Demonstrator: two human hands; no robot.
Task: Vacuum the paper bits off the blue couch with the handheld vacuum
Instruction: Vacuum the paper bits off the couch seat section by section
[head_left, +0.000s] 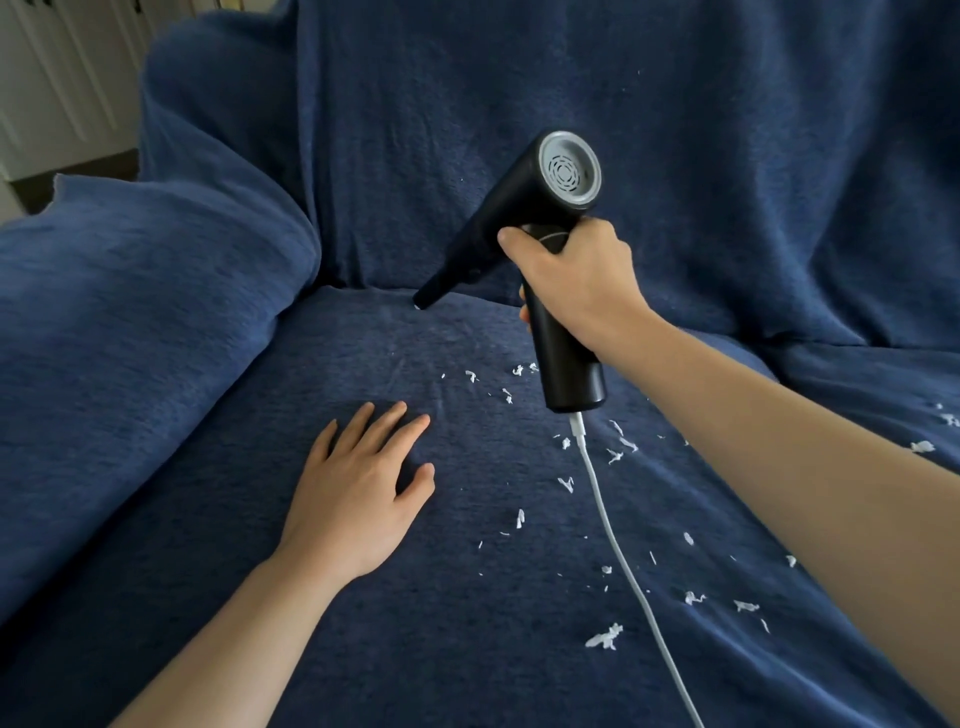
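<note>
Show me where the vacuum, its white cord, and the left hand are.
vacuum (563, 358), head view, on its handle.
cord (613, 535), head view, mid-length on the seat.
left hand (353, 499), head view, back of the hand.

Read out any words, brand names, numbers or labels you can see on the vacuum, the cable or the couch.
None can be read.
Handheld vacuum: black body with a grey vented end cap, gripped by the right hand; no lettering shows.
White cable: no marking visible.
Blue couch cover: plain fabric, no tag in view.
Paper bits: white shreds, too small to show any print.
</note>
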